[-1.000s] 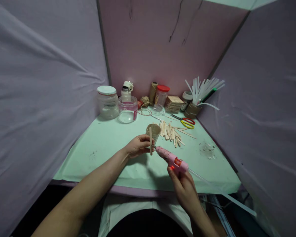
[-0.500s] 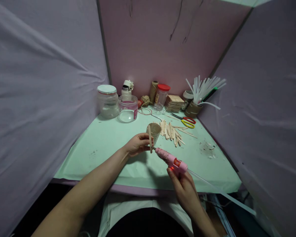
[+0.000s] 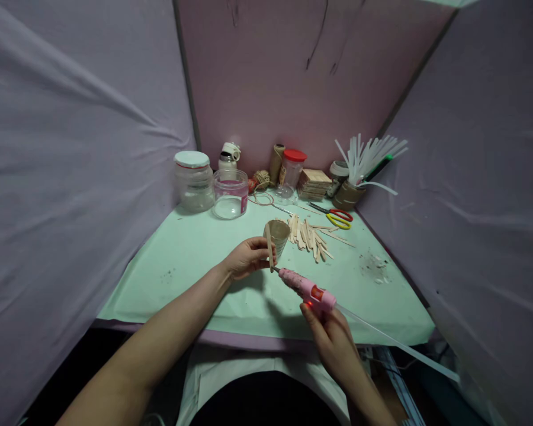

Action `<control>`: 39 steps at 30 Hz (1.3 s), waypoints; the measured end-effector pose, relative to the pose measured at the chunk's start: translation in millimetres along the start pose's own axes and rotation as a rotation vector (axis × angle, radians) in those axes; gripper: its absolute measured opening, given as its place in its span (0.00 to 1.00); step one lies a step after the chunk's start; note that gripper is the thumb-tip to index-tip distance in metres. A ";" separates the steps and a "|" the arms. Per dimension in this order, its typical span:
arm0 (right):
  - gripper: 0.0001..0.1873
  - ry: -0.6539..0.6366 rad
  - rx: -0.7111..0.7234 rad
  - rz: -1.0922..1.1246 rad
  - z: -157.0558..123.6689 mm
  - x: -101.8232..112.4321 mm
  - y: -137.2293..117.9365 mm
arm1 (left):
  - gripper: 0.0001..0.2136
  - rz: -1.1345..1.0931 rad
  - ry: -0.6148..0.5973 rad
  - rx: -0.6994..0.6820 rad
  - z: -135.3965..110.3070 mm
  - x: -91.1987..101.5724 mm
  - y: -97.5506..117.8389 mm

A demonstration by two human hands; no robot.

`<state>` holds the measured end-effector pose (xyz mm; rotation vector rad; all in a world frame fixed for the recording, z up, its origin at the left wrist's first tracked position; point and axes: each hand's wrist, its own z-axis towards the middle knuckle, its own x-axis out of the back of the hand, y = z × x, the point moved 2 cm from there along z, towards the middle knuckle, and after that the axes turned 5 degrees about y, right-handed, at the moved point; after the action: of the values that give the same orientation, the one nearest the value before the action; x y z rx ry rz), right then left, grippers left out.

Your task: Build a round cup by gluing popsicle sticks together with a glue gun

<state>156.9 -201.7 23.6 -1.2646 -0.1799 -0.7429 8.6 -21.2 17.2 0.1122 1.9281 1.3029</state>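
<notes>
Pinched upright in my left hand point(image 3: 249, 258) is a wooden craft stick point(image 3: 270, 248). Right behind that stick stands a round, open-topped brownish cup point(image 3: 279, 235); whether my fingers touch it I cannot tell. My right hand point(image 3: 333, 340) is wrapped around the grip of a pink hot glue gun point(image 3: 308, 289) with a small red light lit. The gun's nozzle meets the lower end of the stick or lies just beside it. A long translucent glue stick point(image 3: 395, 340) sticks out of the gun's back end.
Loose craft sticks point(image 3: 308, 238) lie right of the cup, with scissors point(image 3: 340, 218) beyond. Along the back stand a lidded jar point(image 3: 193, 183), an open clear tub point(image 3: 230, 198), a red-lidded jar point(image 3: 291, 174), stacked wooden squares point(image 3: 314, 184) and a holder point(image 3: 349, 195) of glue sticks.
The glue gun's nozzle has shifted very slightly up and left, near the stick's lower end. Both hands keep their holds.
</notes>
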 end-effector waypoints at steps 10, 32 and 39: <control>0.17 -0.006 -0.019 0.017 0.7 13.2 4.8 | 0.19 0.002 0.042 -0.012 -1.1 -1.2 2.5; 0.20 0.305 -0.710 -0.564 60.6 118.5 131.7 | 0.17 0.008 0.018 0.003 -2.3 -2.6 1.2; 0.24 0.407 -0.301 -0.477 61.4 98.7 64.3 | 0.18 0.121 0.005 0.017 -0.7 -10.4 -7.2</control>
<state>286.4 -179.2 42.6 -1.3370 -0.0341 -1.4651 17.7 -30.1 17.2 0.2371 1.9629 1.3664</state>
